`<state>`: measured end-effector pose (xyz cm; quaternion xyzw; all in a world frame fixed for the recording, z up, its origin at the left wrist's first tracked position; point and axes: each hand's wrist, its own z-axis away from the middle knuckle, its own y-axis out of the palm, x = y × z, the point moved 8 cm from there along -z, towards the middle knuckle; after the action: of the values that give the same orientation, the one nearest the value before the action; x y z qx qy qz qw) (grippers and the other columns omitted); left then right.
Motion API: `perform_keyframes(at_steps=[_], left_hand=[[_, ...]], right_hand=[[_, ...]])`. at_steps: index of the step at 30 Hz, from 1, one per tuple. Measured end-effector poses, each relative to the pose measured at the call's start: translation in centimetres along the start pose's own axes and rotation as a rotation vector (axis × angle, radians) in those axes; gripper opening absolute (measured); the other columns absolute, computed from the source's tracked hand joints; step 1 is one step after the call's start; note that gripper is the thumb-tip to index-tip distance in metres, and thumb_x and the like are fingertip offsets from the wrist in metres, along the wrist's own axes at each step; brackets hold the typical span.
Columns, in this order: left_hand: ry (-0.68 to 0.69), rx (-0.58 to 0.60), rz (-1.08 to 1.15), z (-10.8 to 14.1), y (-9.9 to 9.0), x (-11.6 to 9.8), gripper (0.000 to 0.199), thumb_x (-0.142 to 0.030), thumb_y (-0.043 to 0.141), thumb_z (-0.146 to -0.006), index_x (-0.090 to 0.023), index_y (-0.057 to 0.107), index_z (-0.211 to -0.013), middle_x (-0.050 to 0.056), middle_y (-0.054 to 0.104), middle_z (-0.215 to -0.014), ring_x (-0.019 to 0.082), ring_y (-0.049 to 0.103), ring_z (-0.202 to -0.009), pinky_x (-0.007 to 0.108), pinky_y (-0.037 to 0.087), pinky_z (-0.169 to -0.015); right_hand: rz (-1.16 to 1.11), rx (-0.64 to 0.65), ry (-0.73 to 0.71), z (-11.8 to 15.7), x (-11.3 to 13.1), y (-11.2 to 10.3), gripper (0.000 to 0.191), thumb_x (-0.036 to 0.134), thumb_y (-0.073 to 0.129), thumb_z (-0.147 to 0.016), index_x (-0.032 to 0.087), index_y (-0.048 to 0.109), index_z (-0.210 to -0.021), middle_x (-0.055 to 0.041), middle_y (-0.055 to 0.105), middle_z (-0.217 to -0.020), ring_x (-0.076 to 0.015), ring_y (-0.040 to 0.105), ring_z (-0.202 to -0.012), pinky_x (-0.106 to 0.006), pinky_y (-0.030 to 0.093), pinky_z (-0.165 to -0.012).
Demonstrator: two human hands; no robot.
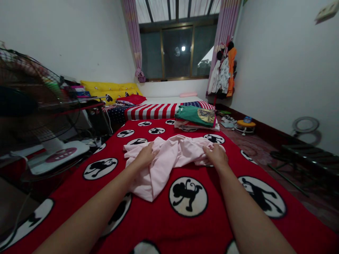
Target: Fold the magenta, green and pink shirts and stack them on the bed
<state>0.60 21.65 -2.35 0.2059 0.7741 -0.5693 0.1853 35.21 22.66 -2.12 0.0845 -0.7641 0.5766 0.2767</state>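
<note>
A crumpled light pink garment (164,155) lies across the red blanket (159,225), which is printed with black monkeys in white circles. Its exact kind cannot be made out in these folds. My left hand (147,154) is closed on the cloth near its left part, and one loose fold hangs toward me below it. At the other end, my right hand (216,155) grips the bunched edge, fingers curled into the fabric. Just beyond the garment sits a stack of folded clothes (197,123) with a green shirt (186,113) on top.
A fan (53,153) on a white base stands close at the left beside a cluttered desk (87,104). Behind are a striped flag-pattern cover (156,111) and a yellow cushion (100,90). A low orange stool (246,124) and dark bench (312,157) line the right.
</note>
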Motion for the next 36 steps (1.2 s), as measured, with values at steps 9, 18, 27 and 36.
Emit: perform_keyframes(at_steps=[9, 18, 27, 36], left_hand=[[-0.037, -0.093, 0.162, 0.0, -0.2, 1.5, 0.013, -0.02, 0.065, -0.07, -0.015, 0.069, -0.081, 0.006, 0.072, -0.085, 0.023, 0.066, -0.084, 0.031, 0.05, -0.079], [-0.173, -0.539, 0.652, 1.3, -7.9, 4.8, 0.024, -0.032, 0.056, -0.077, -0.018, 0.055, -0.096, 0.002, 0.063, -0.085, 0.012, 0.064, -0.052, 0.024, 0.054, -0.047], [0.326, -1.043, 0.701, 8.1, -18.8, -5.8, 0.017, -0.023, 0.067, -0.079, -0.017, 0.058, -0.092, 0.001, 0.063, -0.092, 0.013, 0.065, -0.082, 0.028, 0.058, -0.074], [0.576, -1.272, 0.364, 5.3, -28.1, -11.9, 0.013, -0.035, 0.058, -0.09, -0.023, 0.053, -0.091, -0.003, 0.061, -0.094, 0.012, 0.06, -0.097, 0.038, 0.048, -0.085]], right_hand=[[-0.01, 0.067, -0.044, -1.0, -0.6, 0.9, 0.05, 0.049, 0.048, -0.085, 0.007, 0.067, -0.105, -0.0238, 0.068, -0.105, -0.0323, 0.064, -0.1, -0.033, 0.047, -0.074], [-0.13, -0.025, -0.072, -0.2, 0.5, -0.6, 0.028, 0.04, 0.055, -0.078, 0.017, 0.068, -0.088, -0.0108, 0.069, -0.084, -0.0256, 0.064, -0.083, -0.031, 0.044, -0.067], [-1.173, -0.838, -0.374, 7.4, 4.4, -12.2, 0.025, 0.043, 0.052, -0.087, 0.019, 0.051, -0.095, -0.0045, 0.062, -0.092, -0.0188, 0.062, -0.083, -0.032, 0.05, -0.069], [-1.046, -1.17, -0.718, 8.1, 10.7, -22.7, 0.014, 0.032, 0.048, -0.091, 0.026, 0.043, -0.08, -0.0044, 0.059, -0.101, -0.0166, 0.056, -0.112, -0.039, 0.04, -0.101]])
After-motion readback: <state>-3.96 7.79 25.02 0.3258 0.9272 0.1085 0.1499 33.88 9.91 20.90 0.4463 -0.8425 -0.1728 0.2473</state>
